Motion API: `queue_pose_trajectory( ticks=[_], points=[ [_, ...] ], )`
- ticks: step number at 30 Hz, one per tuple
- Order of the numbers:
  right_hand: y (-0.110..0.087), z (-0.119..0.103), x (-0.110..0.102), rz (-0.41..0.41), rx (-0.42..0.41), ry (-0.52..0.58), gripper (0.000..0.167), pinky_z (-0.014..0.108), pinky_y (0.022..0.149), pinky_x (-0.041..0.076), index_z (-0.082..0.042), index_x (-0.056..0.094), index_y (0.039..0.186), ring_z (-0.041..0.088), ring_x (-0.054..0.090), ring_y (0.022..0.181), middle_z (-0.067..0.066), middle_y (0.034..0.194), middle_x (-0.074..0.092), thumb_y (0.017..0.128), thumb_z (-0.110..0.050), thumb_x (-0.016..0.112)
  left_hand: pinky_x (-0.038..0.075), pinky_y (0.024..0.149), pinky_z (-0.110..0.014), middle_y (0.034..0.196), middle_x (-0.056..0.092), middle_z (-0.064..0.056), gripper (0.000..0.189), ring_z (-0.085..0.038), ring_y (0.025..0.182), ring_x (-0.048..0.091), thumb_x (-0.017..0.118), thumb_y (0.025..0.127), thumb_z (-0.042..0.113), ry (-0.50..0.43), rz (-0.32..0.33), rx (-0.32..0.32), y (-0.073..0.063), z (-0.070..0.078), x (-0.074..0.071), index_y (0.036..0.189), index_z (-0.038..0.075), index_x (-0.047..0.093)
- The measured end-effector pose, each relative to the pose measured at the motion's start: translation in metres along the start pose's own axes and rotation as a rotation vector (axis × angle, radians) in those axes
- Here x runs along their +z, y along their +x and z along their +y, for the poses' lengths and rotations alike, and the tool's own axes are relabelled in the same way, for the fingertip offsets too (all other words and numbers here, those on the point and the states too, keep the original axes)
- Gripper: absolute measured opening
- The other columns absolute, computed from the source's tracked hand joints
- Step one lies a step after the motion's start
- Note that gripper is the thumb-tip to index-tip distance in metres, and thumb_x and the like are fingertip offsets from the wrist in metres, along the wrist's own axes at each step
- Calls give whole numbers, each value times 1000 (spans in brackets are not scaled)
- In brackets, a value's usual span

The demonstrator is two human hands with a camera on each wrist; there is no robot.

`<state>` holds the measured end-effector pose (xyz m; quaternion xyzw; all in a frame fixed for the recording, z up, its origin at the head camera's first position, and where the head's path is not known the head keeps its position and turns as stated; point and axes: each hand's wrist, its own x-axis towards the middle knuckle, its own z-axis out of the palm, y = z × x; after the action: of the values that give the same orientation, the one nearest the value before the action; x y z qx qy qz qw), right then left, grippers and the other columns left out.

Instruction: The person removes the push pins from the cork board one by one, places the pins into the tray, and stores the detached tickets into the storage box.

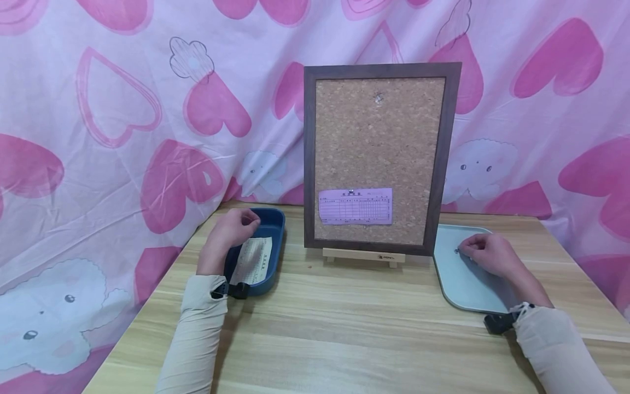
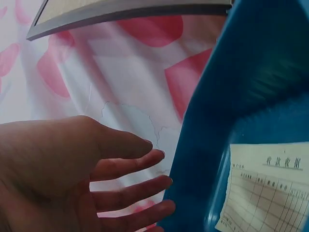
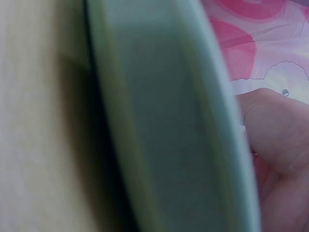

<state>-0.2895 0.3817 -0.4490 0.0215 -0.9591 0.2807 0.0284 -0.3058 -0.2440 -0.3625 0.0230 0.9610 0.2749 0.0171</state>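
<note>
My left hand (image 1: 235,227) hovers over the near-left side of a blue tray (image 1: 276,241), fingers loosely curved with nothing between them. Inside the tray lies a pale printed receipt slip (image 2: 265,188). Over a pale green tray (image 1: 455,293) at the right, my right hand (image 1: 489,253) pinches a small shiny push pin (image 1: 456,251) at its fingertips. In the right wrist view, the green tray's rim (image 3: 178,121) hides the fingertips. Between the hands stands a framed cork board (image 1: 376,148), with a purple receipt slip (image 1: 355,208) pinned low on its left side.
A small wooden stand (image 1: 364,255) holds the board upright. Another cluster of shiny pins (image 1: 378,98) sits near the board's top. Behind the wooden table (image 1: 334,328) hangs a pink cloth (image 1: 123,109) with hearts.
</note>
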Motion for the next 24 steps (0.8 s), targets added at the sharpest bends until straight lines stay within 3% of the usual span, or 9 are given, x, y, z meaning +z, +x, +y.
queue_pose_trajectory(
  ticks=[12, 24],
  points=[
    [-2, -2, -2, 9, 33, 15, 33, 27, 67, 45, 4, 72, 121, 26, 57, 89, 16, 101, 70, 105, -25, 70, 54, 109, -55, 125, 77, -18, 28, -36, 119, 70, 63, 108, 24, -63, 129, 154, -2, 21, 4, 125, 5, 75],
    [-5, -14, -7, 100, 12, 71, 43, 29, 61, 52, -3, 71, 127, 22, 63, 83, 19, 108, 74, 110, -41, 61, 55, 110, -54, 126, 77, -13, 24, -34, 120, 70, 64, 108, 22, -127, 167, 242, -8, 44, 7, 125, 8, 75]
  ],
)
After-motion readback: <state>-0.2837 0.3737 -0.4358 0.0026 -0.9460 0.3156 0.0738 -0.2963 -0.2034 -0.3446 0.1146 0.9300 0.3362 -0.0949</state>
